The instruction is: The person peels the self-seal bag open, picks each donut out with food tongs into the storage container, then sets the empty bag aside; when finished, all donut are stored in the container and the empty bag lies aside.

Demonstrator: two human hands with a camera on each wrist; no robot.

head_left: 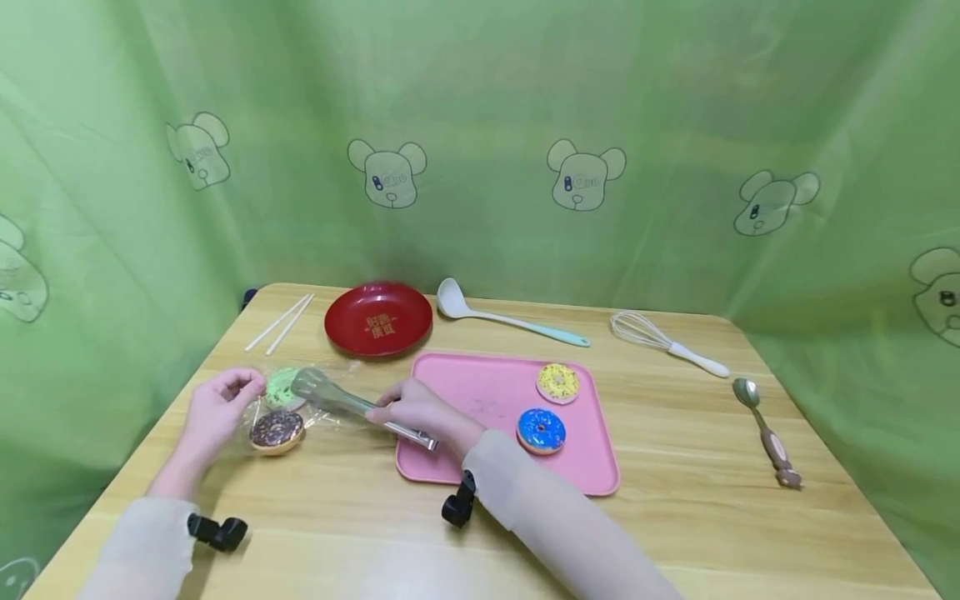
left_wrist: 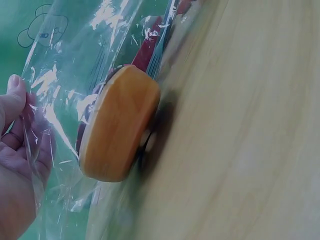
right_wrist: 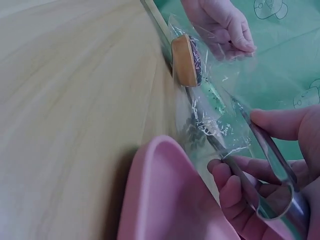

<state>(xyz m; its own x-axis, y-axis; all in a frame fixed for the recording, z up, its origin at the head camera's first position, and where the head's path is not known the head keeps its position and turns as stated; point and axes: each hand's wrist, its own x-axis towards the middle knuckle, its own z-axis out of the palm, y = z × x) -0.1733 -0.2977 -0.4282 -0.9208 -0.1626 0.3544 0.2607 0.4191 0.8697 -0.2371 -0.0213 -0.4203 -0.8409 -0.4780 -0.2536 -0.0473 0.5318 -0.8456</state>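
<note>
My left hand pinches the edge of a clear plastic bag between thumb and fingers, lifting its film off the tabletop. A chocolate donut with sprinkles and a green donut appear to lie inside the bag. My right hand grips metal tongs around their arms. The tongs point left, their slotted head at the green donut's right side; whether they clamp it cannot be made out. In the right wrist view the tong arms stand apart near the hand.
A pink tray under my right forearm bears a yellow donut and a blue donut. Behind are white chopsticks, a red plate and a ladle. A whisk and a spoon lie at right.
</note>
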